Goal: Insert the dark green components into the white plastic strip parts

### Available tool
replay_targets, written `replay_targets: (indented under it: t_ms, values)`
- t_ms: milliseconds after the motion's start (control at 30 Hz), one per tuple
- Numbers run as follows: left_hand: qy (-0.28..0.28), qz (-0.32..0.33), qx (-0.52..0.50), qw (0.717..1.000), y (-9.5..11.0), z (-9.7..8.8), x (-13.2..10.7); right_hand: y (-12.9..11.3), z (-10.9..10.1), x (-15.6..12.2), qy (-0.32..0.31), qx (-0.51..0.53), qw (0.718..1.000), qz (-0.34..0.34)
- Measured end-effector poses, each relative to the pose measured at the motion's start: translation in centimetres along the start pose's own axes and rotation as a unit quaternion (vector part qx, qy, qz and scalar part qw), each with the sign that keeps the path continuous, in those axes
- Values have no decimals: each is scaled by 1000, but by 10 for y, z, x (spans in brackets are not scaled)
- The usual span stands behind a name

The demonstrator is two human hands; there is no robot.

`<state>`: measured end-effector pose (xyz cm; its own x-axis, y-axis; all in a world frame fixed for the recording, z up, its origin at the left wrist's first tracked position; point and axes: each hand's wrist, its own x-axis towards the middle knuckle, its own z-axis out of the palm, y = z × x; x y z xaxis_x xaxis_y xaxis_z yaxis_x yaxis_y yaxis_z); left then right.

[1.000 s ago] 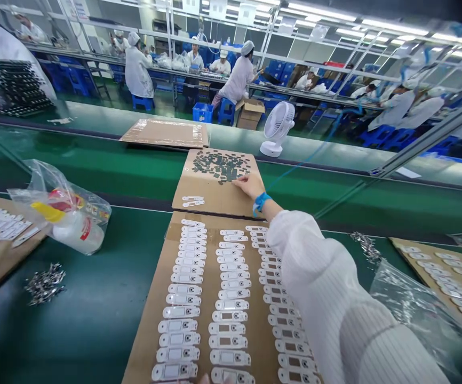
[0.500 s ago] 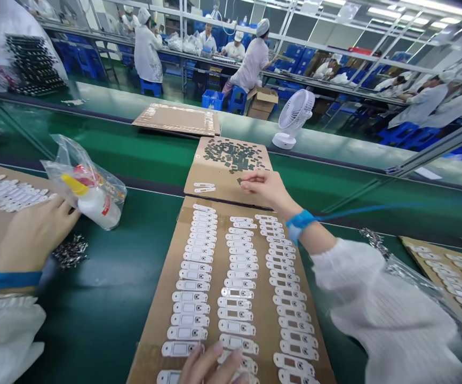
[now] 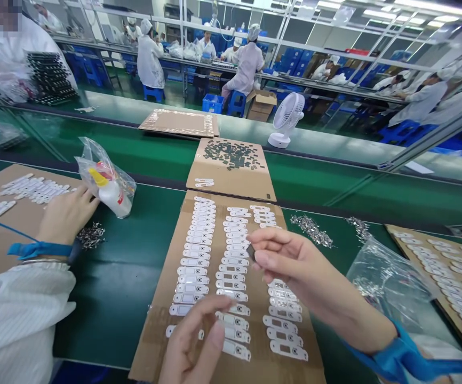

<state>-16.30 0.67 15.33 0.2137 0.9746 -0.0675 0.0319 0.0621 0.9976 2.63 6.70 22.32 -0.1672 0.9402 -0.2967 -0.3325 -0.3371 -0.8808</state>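
Green worktable (image 3: 127, 277) fills the head view, and one white fan (image 3: 289, 113) stands toward one o'clock from the centre. Toward five o'clock, the right hand (image 3: 295, 261) pinches one small dark piece (image 3: 251, 253) above rows of white parts (image 3: 196, 262). Toward six o'clock, the left hand (image 3: 193, 336) is released, thumb and index apart. More dark pieces (image 3: 237, 160) lie on cardboard (image 3: 235, 185) at twelve o'clock

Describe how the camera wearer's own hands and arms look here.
The right hand is gloveless, with a blue wristband and part of a white sleeve behind it. The left hand is gloveless too; anything worn farther up that arm is out of view.
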Motion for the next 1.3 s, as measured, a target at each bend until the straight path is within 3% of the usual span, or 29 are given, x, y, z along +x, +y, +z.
replay_targets:
  t_ms: [67,200,433,533,600,633,700,767,833,967,1133,1300]
  values:
    - [5,31,-11,999,3,0,6,4,4,-8,-3,41,998,39]
    - [-47,111,-65,991,12,3,24,19,13,-20,-8,100,990,100]
    - [-121,-21,-256,959,18,14,33,41,20,-29,-28,93,987,124]
    - [-114,-27,-278,953,20,11,31,40,16,-35,-8,5,998,56]
    - [-108,23,-230,967,22,7,30,38,12,-43,31,-105,992,-60]
    - [-105,66,-182,975,23,3,29,37,10,-48,42,-177,975,-131]
    - [-99,178,-48,978,20,-4,26,38,7,-60,36,-324,910,-256]
    - [-97,285,89,950,10,-12,20,43,5,-70,8,-432,844,-318]
    - [-103,349,184,913,-4,-17,13,52,4,-77,1,-488,809,-329]
    - [-137,393,269,868,-23,-22,4,70,4,-78,5,-525,788,-322]
    - [-173,450,345,806,-13,-19,9,75,3,-71,-1,-548,784,-290]
    - [-178,472,381,775,-16,-21,16,83,-3,-64,-33,-568,752,-333]
